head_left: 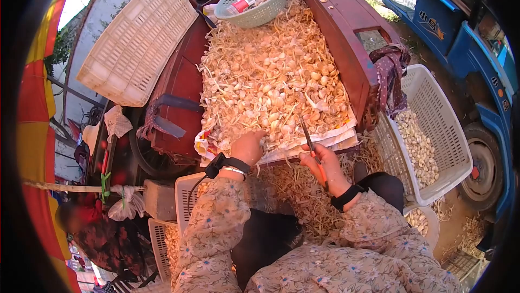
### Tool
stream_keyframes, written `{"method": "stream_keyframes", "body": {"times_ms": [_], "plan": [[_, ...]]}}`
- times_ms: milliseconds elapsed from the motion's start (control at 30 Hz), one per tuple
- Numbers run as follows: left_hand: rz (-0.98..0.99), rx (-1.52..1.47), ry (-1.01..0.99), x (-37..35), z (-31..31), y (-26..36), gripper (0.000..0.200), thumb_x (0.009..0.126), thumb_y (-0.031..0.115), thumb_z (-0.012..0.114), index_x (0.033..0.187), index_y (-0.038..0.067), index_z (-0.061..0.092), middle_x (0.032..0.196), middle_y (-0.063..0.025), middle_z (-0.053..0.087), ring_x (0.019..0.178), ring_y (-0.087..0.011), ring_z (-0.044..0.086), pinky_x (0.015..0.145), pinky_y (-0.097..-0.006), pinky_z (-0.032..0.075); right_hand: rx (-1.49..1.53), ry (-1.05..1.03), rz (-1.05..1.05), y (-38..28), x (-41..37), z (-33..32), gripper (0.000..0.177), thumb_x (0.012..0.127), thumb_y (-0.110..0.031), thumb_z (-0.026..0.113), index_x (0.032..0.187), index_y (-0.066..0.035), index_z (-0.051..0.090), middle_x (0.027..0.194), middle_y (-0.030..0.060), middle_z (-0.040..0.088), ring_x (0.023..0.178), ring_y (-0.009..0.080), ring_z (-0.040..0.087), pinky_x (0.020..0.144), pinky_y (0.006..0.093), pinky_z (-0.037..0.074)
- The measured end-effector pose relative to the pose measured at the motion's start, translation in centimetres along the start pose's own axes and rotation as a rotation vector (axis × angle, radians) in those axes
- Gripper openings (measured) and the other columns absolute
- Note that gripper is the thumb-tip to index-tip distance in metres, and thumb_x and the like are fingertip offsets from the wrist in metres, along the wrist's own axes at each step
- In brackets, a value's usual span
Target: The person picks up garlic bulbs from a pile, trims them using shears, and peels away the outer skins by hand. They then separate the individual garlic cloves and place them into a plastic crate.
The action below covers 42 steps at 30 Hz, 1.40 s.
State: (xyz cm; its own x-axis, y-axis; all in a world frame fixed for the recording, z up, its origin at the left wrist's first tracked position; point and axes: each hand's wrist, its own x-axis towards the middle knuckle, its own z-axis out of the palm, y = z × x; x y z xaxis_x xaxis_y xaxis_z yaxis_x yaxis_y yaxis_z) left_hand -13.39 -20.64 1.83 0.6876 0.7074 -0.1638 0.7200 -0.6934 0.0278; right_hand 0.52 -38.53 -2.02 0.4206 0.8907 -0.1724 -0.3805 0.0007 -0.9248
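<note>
Garlic bulbs and dry stalks (276,81) lie heaped on a pale sheet (338,137) in a dark red cart bed. My left hand (248,147) rests at the near edge of the heap, its fingers bent toward the garlic; what they hold, if anything, is hidden. To its right, my right hand (328,169) is closed around the orange-handled scissors (307,137), whose dark blades point up and away over the sheet's front edge.
A green basket (254,19) with a bottle sits on the heap's far end. White crates (444,125) of garlic stand right and lower left. An empty crate (138,41) leans at the left. A blue vehicle (460,49) is at the right; a person (108,239) is lower left.
</note>
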Motion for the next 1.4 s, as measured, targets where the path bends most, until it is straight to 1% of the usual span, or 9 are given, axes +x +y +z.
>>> {"method": "stream_keyframes", "body": {"times_ms": [200,300,467,667,833,933,1100,1233,1400], "plan": [[0.092,-0.061,0.266,-0.8,1.1,-0.6,0.042,0.065,0.008,0.062,0.106,0.015,0.057,0.087,-0.0149,0.060,0.079,-0.0273,0.060,0.066,-0.0364,0.047,-0.032,0.006,-0.010,0.4,0.2,-0.1,0.032,0.080,-0.021,0.064,0.100,0.002,0.054,0.071,-0.0018,0.053,0.062,0.0046,0.046,0.055,0.0200,0.038],[-0.111,-0.421,0.261,-1.5,0.9,-1.0,0.037,0.069,0.003,0.058,0.105,0.007,0.056,0.082,-0.0106,0.060,0.068,-0.0218,0.058,0.060,-0.0320,0.046,-0.022,0.018,-0.021,0.2,0.1,0.0,0.031,0.080,-0.020,0.064,0.100,0.002,0.054,0.070,-0.0021,0.053,0.062,0.0045,0.046,0.055,0.0202,0.038],[-0.112,-1.403,0.351,-3.8,1.4,-1.1,0.036,0.077,-0.004,0.051,0.113,0.000,0.050,0.085,-0.0038,0.058,0.064,-0.0101,0.053,0.055,-0.0232,0.044,-0.257,-0.095,-0.123,2.4,0.4,0.1,0.031,0.082,-0.016,0.062,0.107,0.000,0.051,0.073,-0.0025,0.053,0.064,0.0031,0.047,0.057,0.0175,0.038],[-0.198,-1.882,0.211,-5.8,2.0,1.4,0.034,0.078,-0.002,0.051,0.112,0.001,0.051,0.089,-0.0077,0.058,0.064,-0.0116,0.053,0.056,-0.0235,0.045,0.208,-0.194,0.042,0.2,0.1,3.0,0.034,0.079,-0.020,0.066,0.106,-0.003,0.052,0.072,-0.0035,0.051,0.068,0.0035,0.047,0.056,0.0180,0.038],[-0.215,-1.838,0.121,-5.5,2.7,3.9,0.022,0.081,0.001,0.053,0.103,0.002,0.055,0.082,-0.0043,0.057,0.065,-0.0114,0.055,0.058,-0.0227,0.046,0.417,-0.072,0.151,0.8,3.1,3.9,0.041,0.077,-0.016,0.067,0.110,-0.002,0.047,0.079,0.0035,0.056,0.058,0.0095,0.054,0.050,0.0207,0.043],[-0.214,-1.742,0.169,-4.9,3.6,3.7,0.020,0.082,0.003,0.053,0.102,0.004,0.054,0.084,-0.0044,0.058,0.066,-0.0115,0.056,0.058,-0.0232,0.046,0.449,-0.029,0.169,1.6,3.8,4.3,0.038,0.077,-0.011,0.065,0.108,-0.001,0.046,0.078,0.0040,0.056,0.059,0.0100,0.054,0.052,0.0211,0.044],[-0.312,-1.684,0.352,-5.0,5.0,1.5,0.008,0.085,0.013,0.056,0.086,0.007,0.049,0.066,-0.0036,0.055,0.051,-0.0105,0.049,0.047,-0.0210,0.040,0.447,-0.007,0.165,1.8,4.1,4.5,0.038,0.075,-0.004,0.060,0.110,0.000,0.045,0.086,0.0066,0.058,0.068,0.0119,0.057,0.056,0.0217,0.047],[-0.370,-1.880,0.244,-6.7,3.8,2.9,0.004,0.088,0.014,0.050,0.091,0.011,0.048,0.063,-0.0023,0.051,0.043,-0.0075,0.039,0.038,-0.0192,0.029,0.184,-0.122,0.053,1.4,3.0,4.5,0.038,0.074,-0.002,0.064,0.108,-0.001,0.047,0.087,0.0049,0.057,0.071,0.0092,0.055,0.059,0.0204,0.046],[-0.367,-1.925,-0.122,-9.4,2.3,4.4,0.007,0.090,0.017,0.046,0.091,0.010,0.048,0.062,-0.0024,0.049,0.042,-0.0064,0.036,0.037,-0.0174,0.027,0.147,-0.169,-0.030,2.9,0.7,4.8,0.037,0.073,-0.002,0.068,0.106,-0.001,0.049,0.088,0.0022,0.054,0.074,0.0066,0.051,0.062,0.0191,0.045]]}}
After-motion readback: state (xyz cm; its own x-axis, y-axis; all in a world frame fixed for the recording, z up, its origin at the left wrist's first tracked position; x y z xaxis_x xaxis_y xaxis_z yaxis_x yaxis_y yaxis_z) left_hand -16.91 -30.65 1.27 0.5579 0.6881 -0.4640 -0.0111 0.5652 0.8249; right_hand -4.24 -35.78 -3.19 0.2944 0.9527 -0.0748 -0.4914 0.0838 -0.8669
